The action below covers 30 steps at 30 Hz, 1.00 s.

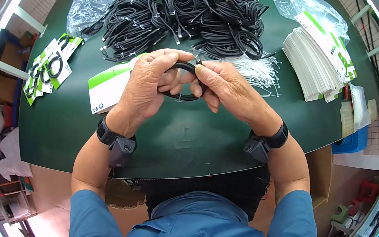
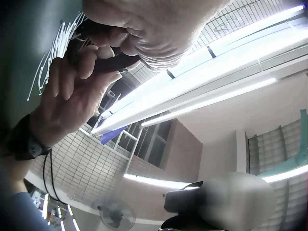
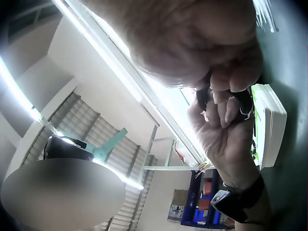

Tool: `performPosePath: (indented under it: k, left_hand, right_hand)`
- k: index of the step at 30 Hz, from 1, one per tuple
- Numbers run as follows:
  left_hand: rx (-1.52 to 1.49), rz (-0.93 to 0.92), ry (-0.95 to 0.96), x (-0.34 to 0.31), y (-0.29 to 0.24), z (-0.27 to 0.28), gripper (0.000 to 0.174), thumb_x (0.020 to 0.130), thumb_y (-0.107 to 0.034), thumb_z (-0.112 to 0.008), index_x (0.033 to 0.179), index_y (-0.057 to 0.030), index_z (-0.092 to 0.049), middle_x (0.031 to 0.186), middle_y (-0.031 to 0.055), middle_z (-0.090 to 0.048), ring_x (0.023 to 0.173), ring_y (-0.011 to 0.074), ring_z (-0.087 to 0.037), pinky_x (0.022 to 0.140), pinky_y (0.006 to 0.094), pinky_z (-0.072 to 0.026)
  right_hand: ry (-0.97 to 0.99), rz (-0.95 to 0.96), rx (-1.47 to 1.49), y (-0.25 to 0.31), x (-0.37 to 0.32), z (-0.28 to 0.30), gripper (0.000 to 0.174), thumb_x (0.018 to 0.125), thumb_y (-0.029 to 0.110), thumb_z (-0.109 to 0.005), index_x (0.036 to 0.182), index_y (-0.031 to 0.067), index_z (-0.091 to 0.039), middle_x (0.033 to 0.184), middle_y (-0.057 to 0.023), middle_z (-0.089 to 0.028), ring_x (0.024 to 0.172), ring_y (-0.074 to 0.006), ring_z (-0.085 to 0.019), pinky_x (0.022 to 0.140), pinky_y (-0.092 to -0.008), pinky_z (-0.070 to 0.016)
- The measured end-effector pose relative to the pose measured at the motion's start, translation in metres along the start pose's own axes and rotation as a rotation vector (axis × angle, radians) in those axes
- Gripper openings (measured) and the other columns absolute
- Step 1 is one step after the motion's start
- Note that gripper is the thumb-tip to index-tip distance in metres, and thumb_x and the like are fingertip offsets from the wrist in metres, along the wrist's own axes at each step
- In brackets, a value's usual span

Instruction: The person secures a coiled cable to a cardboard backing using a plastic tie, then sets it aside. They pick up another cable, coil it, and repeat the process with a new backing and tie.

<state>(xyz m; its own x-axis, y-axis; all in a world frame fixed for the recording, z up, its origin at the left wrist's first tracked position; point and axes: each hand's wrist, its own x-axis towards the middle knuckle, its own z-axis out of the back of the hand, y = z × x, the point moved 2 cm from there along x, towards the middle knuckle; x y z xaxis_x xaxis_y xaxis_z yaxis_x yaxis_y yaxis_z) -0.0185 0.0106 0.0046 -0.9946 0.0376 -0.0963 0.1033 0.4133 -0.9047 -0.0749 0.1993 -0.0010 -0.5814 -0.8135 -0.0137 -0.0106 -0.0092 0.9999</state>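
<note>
A coiled black cable (image 1: 184, 97) is held between both hands above the green table. The left hand (image 1: 145, 81) grips the coil's left side, thumb and fingers curled round it. At the coil's upper right the right hand (image 1: 232, 89) pinches the cable near a metal connector (image 1: 198, 60). A white tie shows on the lower part of the coil. In the left wrist view the right hand (image 2: 72, 101) has its fingers bent at the dark cable (image 2: 113, 63); the right wrist view shows the left hand (image 3: 228, 139) curled round it.
Bundled black cables (image 1: 185, 11) lie at the back, with white zip ties (image 1: 254, 72) before them. A card stack (image 1: 311, 63) stands right; more cards (image 1: 109, 85) lie left of the hands. Carded cables (image 1: 51, 67) lie far left. Plastic bags (image 1: 89, 7) and a blue bin (image 1: 352, 141) flank the table.
</note>
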Motion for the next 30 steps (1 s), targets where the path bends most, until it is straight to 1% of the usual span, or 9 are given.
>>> performPosePath:
  k: [4, 9, 12, 16, 20, 23, 25, 27, 30]
  left_hand:
    - [-0.043, -0.027, 0.051, 0.002, 0.002, 0.005, 0.028, 0.105, -0.018, -0.057, 0.116, 0.006, -0.068, 0.059, -0.0075, -0.036, 0.052, 0.0055, -0.031, 0.056, 0.0249, -0.0345]
    - [-0.06, -0.039, 0.007, 0.003, 0.004, 0.001, 0.028, 0.102, -0.013, -0.065, 0.124, 0.0051, -0.063, 0.064, -0.0068, -0.043, 0.055, 0.0045, -0.036, 0.057, 0.024, -0.0372]
    - [-0.071, -0.122, -0.077, 0.003, 0.004, -0.009, 0.035, 0.1, -0.011, -0.069, 0.129, 0.0049, -0.059, 0.069, -0.006, -0.047, 0.058, 0.0045, -0.04, 0.059, 0.0235, -0.0408]
    - [0.031, -0.061, -0.1, 0.001, 0.005, -0.012, 0.044, 0.101, -0.01, -0.069, 0.14, 0.0034, -0.053, 0.077, -0.0053, -0.047, 0.063, 0.0071, -0.04, 0.069, 0.027, -0.0464]
    - [0.139, -0.036, -0.105, 0.003, 0.008, -0.007, 0.046, 0.107, -0.023, -0.065, 0.141, 0.0054, -0.052, 0.074, -0.0055, -0.045, 0.063, 0.0074, -0.04, 0.071, 0.0272, -0.0481]
    - [0.065, -0.042, 0.03, 0.007, 0.009, -0.001, 0.055, 0.113, -0.038, -0.053, 0.142, 0.0083, -0.051, 0.07, -0.0054, -0.042, 0.062, 0.0071, -0.04, 0.069, 0.0268, -0.0479]
    - [0.083, -0.008, 0.079, 0.008, 0.006, 0.007, 0.057, 0.113, -0.042, -0.051, 0.14, 0.0087, -0.054, 0.069, -0.0045, -0.043, 0.062, 0.007, -0.042, 0.068, 0.0266, -0.0498]
    - [0.121, 0.055, 0.175, 0.009, 0.004, 0.013, 0.065, 0.113, -0.05, -0.045, 0.135, 0.0095, -0.06, 0.067, -0.0025, -0.045, 0.061, 0.0069, -0.046, 0.065, 0.0263, -0.0536]
    - [0.256, 0.054, 0.173, 0.009, 0.0, 0.012, 0.065, 0.114, -0.049, -0.043, 0.13, 0.0106, -0.063, 0.064, -0.0028, -0.044, 0.057, 0.0073, -0.045, 0.064, 0.0271, -0.0549]
  right_hand:
    - [0.022, -0.035, -0.002, 0.005, 0.0, -0.003, 0.044, 0.114, 0.037, -0.046, 0.107, 0.0001, -0.069, 0.082, 0.0, -0.06, 0.053, -0.0048, -0.049, 0.048, -0.0212, -0.0396]
    - [-0.001, -0.017, -0.067, 0.005, 0.002, -0.003, 0.041, 0.115, 0.034, -0.047, 0.105, -0.0005, -0.068, 0.081, -0.0002, -0.06, 0.052, -0.0049, -0.047, 0.047, -0.0216, -0.0401]
    - [-0.148, -0.005, 0.023, 0.003, 0.002, 0.001, 0.039, 0.115, 0.031, -0.048, 0.105, -0.0017, -0.067, 0.08, -0.0004, -0.059, 0.052, -0.0051, -0.046, 0.046, -0.0222, -0.0415]
    - [-0.142, -0.027, 0.091, -0.002, 0.004, 0.007, 0.039, 0.115, 0.03, -0.048, 0.106, -0.0027, -0.066, 0.08, -0.0005, -0.059, 0.052, -0.0054, -0.046, 0.046, -0.0227, -0.0428]
    - [-0.128, -0.033, 0.069, -0.003, 0.004, 0.003, 0.04, 0.115, 0.032, -0.047, 0.106, -0.0026, -0.066, 0.08, -0.0005, -0.059, 0.052, -0.0054, -0.046, 0.046, -0.0223, -0.0428]
    - [-0.115, -0.074, 0.06, -0.002, 0.004, 0.004, 0.042, 0.115, 0.033, -0.046, 0.106, -0.0026, -0.067, 0.081, -0.0006, -0.059, 0.053, -0.0054, -0.047, 0.047, -0.022, -0.0426]
    - [-0.112, -0.094, 0.055, -0.001, 0.003, 0.005, 0.043, 0.115, 0.033, -0.046, 0.106, -0.0026, -0.067, 0.081, -0.0006, -0.059, 0.053, -0.0054, -0.048, 0.047, -0.0218, -0.0426]
    - [-0.007, -0.066, -0.03, 0.0, 0.003, 0.004, 0.044, 0.115, 0.034, -0.045, 0.106, -0.0027, -0.068, 0.082, -0.0006, -0.06, 0.053, -0.0054, -0.048, 0.048, -0.0218, -0.0424]
    - [0.041, -0.061, -0.086, -0.002, 0.004, 0.003, 0.045, 0.115, 0.034, -0.044, 0.106, -0.0027, -0.069, 0.082, -0.0003, -0.06, 0.053, -0.0052, -0.049, 0.048, -0.0218, -0.0422]
